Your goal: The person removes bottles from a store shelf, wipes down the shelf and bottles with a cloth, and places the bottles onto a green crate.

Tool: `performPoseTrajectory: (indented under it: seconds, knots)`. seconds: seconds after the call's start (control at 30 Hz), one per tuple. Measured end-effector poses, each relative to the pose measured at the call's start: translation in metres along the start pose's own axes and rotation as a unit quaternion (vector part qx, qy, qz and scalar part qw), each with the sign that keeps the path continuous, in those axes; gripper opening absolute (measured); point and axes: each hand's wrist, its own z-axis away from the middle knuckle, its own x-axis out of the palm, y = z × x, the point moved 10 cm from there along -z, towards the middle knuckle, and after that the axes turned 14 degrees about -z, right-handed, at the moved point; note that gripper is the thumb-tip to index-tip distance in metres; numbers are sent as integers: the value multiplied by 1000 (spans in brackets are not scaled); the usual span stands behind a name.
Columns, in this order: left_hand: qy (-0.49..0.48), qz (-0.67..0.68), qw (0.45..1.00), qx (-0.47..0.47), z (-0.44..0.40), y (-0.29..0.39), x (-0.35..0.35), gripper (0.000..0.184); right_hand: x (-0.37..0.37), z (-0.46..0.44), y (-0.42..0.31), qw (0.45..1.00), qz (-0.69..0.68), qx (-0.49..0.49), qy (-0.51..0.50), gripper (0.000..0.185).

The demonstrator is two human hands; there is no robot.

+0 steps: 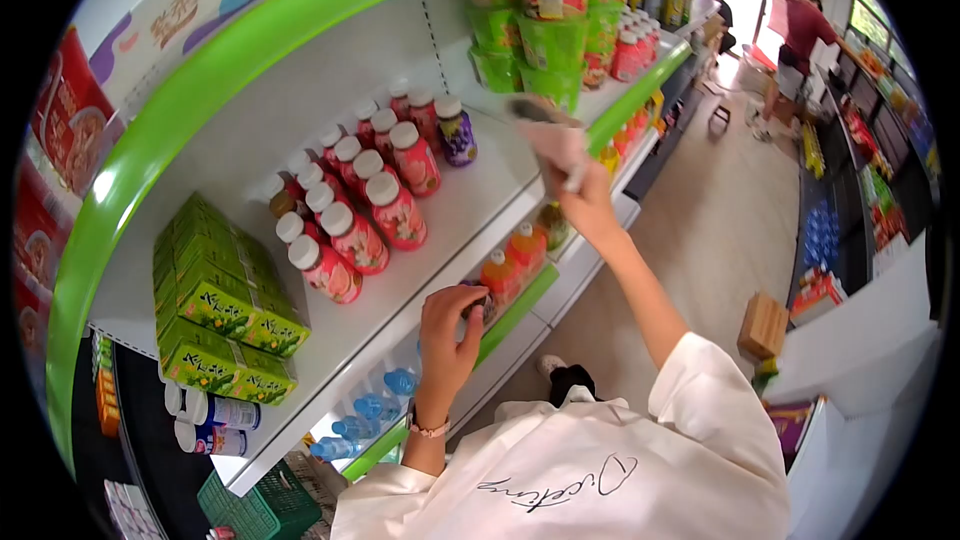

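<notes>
My right hand (585, 198) is closed round a folded pinkish cloth (552, 135) with a dark grey part, blurred by motion above the shelf (490, 190). My left hand (448, 332) is at the shelf's front edge, fingers bent and thumb apart. Just beyond its fingertips shows a dark bottle (485, 308) on the level below; whether they touch I cannot tell. Pink bottles with white caps (355, 240) stand in rows on the shelf, with a purple-labelled bottle (457, 132) at their right end. Stacked green drink cartons (225, 305) are to the left.
Green and red noodle tubs (550, 40) are stacked farther along the shelf. Below are orange bottles (510, 258) and blue-capped bottles (375, 405). A green basket (260, 500) sits lower left. Down the aisle are a cardboard box (763, 326), a small stool (720, 118) and another person (803, 35).
</notes>
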Motion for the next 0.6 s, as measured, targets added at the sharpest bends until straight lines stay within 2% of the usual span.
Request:
performPoseTrajectory:
  seconds: [0.07,0.17,0.3,0.33,0.43,0.53,0.6]
  knots:
    - [38,4,998,-42,-19,-12,-1,19,38,-50,4,990,66,-59,-114,31]
    - [70,10,995,-64,-45,-18,9,19,61,-110,-16,965,3,-242,-98,36]
    - [54,-108,993,-4,-95,7,35,22,105,-195,13,979,10,-150,-140,33]
    - [58,-169,984,14,-110,14,37,24,128,-209,16,967,28,-173,-187,34]
    - [78,-176,975,-108,-154,-14,45,30,189,-227,37,922,73,-219,-310,35]
    - [151,-259,946,-125,-206,-29,37,43,233,-229,63,891,110,-217,-383,31]
    - [154,-258,942,-150,-228,-49,48,55,253,-228,75,864,169,-225,-418,25]
